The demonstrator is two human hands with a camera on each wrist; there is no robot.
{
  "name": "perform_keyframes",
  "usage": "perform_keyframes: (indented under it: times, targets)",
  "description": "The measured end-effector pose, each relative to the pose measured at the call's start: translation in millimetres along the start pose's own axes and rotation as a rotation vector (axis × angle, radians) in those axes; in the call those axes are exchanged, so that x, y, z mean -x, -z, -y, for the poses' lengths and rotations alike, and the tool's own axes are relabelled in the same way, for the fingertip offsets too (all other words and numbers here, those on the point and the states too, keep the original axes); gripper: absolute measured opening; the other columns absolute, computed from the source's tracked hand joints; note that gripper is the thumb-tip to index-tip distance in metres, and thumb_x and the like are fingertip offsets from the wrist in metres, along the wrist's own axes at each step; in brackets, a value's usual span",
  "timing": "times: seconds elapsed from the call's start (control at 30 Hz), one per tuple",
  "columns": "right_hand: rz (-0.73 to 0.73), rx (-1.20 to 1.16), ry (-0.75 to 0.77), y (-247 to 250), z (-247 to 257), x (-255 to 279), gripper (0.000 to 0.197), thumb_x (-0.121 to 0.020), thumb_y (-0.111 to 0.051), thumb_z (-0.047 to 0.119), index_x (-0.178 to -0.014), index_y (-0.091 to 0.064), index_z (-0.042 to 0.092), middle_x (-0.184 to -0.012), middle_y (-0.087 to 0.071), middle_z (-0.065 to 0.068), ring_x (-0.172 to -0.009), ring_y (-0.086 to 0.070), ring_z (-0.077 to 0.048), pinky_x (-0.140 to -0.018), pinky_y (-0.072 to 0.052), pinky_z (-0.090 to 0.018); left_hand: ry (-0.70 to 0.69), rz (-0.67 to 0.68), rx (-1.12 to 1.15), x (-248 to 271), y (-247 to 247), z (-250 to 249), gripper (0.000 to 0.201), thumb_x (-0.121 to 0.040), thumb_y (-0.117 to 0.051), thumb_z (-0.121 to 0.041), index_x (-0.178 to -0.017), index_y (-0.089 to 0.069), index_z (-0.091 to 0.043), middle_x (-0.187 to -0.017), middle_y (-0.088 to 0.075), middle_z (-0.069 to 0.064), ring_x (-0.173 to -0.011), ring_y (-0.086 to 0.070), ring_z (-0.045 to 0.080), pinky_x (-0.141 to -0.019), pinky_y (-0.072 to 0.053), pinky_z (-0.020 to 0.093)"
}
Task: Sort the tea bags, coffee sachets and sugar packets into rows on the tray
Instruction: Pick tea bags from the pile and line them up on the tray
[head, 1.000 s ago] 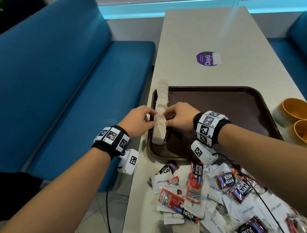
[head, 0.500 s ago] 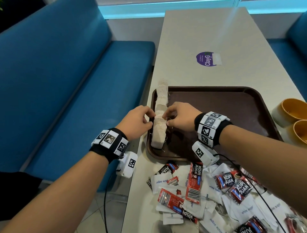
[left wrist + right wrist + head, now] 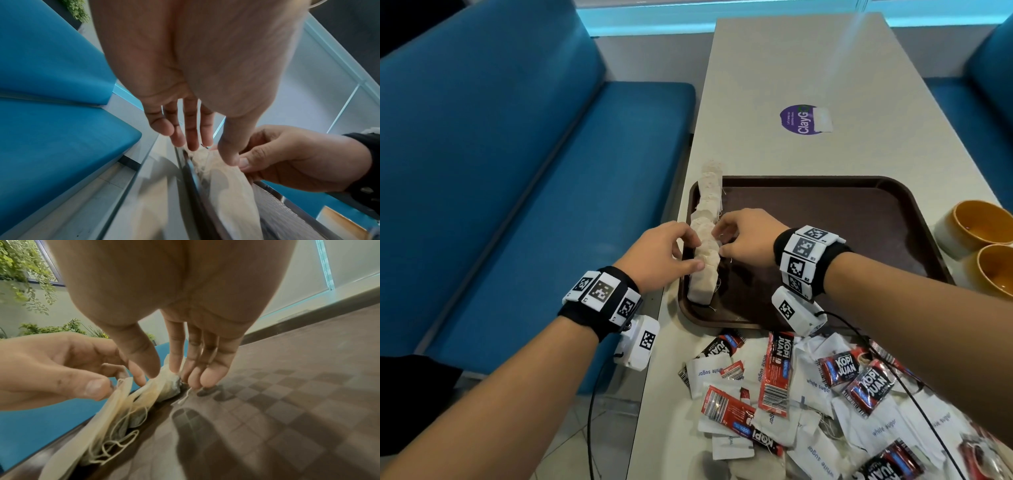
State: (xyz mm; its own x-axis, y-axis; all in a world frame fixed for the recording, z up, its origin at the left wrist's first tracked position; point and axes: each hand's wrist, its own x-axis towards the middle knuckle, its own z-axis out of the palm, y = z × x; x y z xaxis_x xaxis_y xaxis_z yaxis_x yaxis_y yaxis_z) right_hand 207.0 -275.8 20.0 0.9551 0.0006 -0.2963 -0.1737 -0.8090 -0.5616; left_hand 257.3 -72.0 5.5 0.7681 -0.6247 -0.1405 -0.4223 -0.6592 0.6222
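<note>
- Your left hand sits at the outer side of the row of tea bags. Its fingers are nearly straight and its thumb presses the side of a bag, with nothing curled around it.
- Your right hand faces it from the inner side. Its fingers reach down almost straight, their tips touching the bags, and the thumb meets the same bag your left thumb is on (neither hand actually grips anything).
- The tea bags stand on edge, overlapping, between your two hands and running away from your fingertips along the tray's left rim. The farthest ones poke past the far rim, and loose strings trail beneath your right palm.
- Behind your right wrist, off the tray, coffee sachets and sugar packets lie mixed in a heap on the table.
- Two yellow cups stand well beyond your right forearm, just past the tray's right rim.
</note>
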Motion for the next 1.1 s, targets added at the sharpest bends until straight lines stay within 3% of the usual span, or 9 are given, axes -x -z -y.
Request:
perform_keyframes:
  times: [0.13, 0.33, 0.5, 0.6, 0.73, 0.83, 0.93, 1.1]
  targets:
    - [0.042, 0.052, 0.019, -1, 2, 3, 0.027, -0.091, -0.070, 0.031, -0.116, -0.071, 0.024, -0.111, -0.071, 0.005, -0.102, -0.065, -0.015, -0.094, -0.052, -0.032, 0.049, -0.002, -0.015, 2, 2, -3, 0.026, -0.082, -0.083, -0.038, -0.102, -0.067, -0.031, -0.087, -0.058, -0.016, -0.073, -0.054, 0.004, -0.065, -0.040, 0.020]
    - [0.026, 0.004, 0.012, 2, 2, 6, 0.020, -0.089, -0.072, 0.031, -0.108, -0.075, 0.025, -0.097, -0.068, 0.012, -0.092, -0.062, -0.008, -0.084, -0.046, -0.023, 0.044, -0.020, -0.067, 7, 0, -7, 0.023, -0.086, -0.080, -0.038, -0.104, -0.069, -0.031, -0.087, -0.052, -0.020, -0.077, -0.052, 0.002, -0.065, -0.039, 0.018]
    - [0.010, 0.001, -0.009, 1, 0, 6, 0.019, -0.090, -0.071, 0.028, -0.108, -0.078, 0.025, -0.099, -0.070, 0.010, -0.095, -0.063, -0.009, -0.084, -0.045, -0.022, 0.052, -0.007, -0.117, 12, -2, -6, 0.018, -0.087, -0.077, -0.041, -0.103, -0.072, -0.034, -0.085, -0.057, -0.015, -0.072, -0.053, 0.003, -0.060, -0.036, 0.017]
    - [-0.016, 0.016, -0.025, -1, -1, 4, 0.017, -0.091, -0.072, 0.029, -0.106, -0.078, 0.024, -0.101, -0.070, 0.008, -0.097, -0.064, -0.010, -0.083, -0.046, -0.023, 0.039, -0.064, -0.086, 12, 1, -4, 0.012, -0.088, -0.076, -0.038, -0.099, -0.072, -0.034, -0.080, -0.056, -0.015, -0.074, -0.054, 0.005, -0.063, -0.039, 0.020]
    - [-0.022, 0.093, -0.051, -6, 0, 3, 0.019, -0.089, -0.074, 0.043, -0.092, -0.075, 0.024, -0.091, -0.070, 0.006, -0.088, -0.067, -0.013, -0.079, -0.053, -0.029, 0.025, -0.102, -0.039, 16, 5, -2, 0.010, -0.086, -0.078, -0.028, -0.095, -0.074, -0.029, -0.077, -0.055, -0.015, -0.075, -0.056, 0.010, -0.069, -0.045, 0.023]
    - [0.031, 0.078, -0.062, -8, 3, 2, 0.019, -0.088, -0.073, 0.040, -0.081, -0.074, 0.023, -0.082, -0.074, 0.004, -0.084, -0.070, -0.014, -0.080, -0.058, -0.032, 0.038, -0.046, -0.040, 20, 0, -1, 0.011, -0.087, -0.078, -0.030, -0.096, -0.074, -0.032, -0.076, -0.058, -0.014, -0.069, -0.054, 0.004, -0.065, -0.041, 0.019]
    - [0.039, 0.083, -0.030, -10, 6, 2, 0.015, -0.092, -0.071, 0.033, -0.091, -0.077, 0.019, -0.088, -0.074, 0.004, -0.090, -0.070, -0.014, -0.082, -0.056, -0.029, 0.034, -0.010, -0.050, 22, -6, 0, 0.010, -0.087, -0.078, -0.030, -0.095, -0.073, -0.034, -0.080, -0.065, -0.012, -0.066, -0.055, 0.001, -0.063, -0.040, 0.016]
    - [0.011, 0.104, -0.018, -12, 6, 0, 0.021, -0.093, -0.072, 0.036, -0.104, -0.077, 0.018, -0.098, -0.075, 0.002, -0.096, -0.069, -0.015, -0.091, -0.054, -0.032, 0.043, -0.031, -0.053, 23, -8, -1, 0.010, -0.087, -0.078, -0.030, -0.082, -0.070, -0.032, -0.075, -0.065, -0.013, -0.066, -0.057, 0.001, -0.061, -0.038, 0.010]
